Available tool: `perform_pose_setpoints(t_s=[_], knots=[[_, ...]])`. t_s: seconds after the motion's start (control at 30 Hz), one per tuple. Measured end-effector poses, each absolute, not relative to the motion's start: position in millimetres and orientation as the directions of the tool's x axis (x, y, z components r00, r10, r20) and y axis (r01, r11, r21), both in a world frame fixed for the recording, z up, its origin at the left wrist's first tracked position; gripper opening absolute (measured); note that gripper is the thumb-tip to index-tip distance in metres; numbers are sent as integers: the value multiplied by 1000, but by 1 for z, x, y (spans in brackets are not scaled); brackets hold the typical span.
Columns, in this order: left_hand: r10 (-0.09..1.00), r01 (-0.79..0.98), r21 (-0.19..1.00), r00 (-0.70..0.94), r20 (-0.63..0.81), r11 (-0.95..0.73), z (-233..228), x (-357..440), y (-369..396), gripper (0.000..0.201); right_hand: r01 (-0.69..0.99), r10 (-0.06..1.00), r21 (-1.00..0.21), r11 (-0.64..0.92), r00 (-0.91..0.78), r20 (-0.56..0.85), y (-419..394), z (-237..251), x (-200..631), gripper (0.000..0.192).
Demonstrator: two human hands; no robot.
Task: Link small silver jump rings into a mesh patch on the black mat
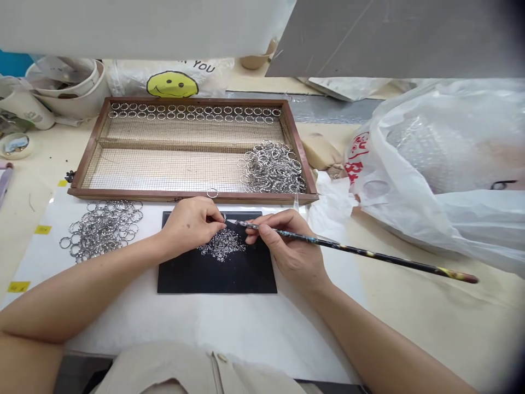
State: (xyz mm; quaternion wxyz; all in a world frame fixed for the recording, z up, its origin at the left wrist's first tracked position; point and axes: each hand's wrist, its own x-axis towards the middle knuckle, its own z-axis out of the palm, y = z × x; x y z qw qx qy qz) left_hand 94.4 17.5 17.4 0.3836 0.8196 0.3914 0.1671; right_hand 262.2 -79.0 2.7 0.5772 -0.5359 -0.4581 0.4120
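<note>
Brush point(353, 250), long, thin, dark, paint-flecked handle.

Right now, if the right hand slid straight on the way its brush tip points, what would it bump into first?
Probably the left hand: the right hand aims its brush leftward, the tip almost at the left fingertips, above the small silver pieces. Depth is uncertain.

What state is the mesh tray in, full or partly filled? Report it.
Partly filled: mesh tray holds ring rows along its far edge and a heap; elsewhere bare.
</note>
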Motion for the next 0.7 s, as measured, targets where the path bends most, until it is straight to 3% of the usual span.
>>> perform_pose_setpoints(t_s=[0.7], knots=[[760, 530, 728, 650, -18, -436, 16, 96, 18, 10, 38, 969, -997, 67, 237, 74, -80, 2, 260, 16]])
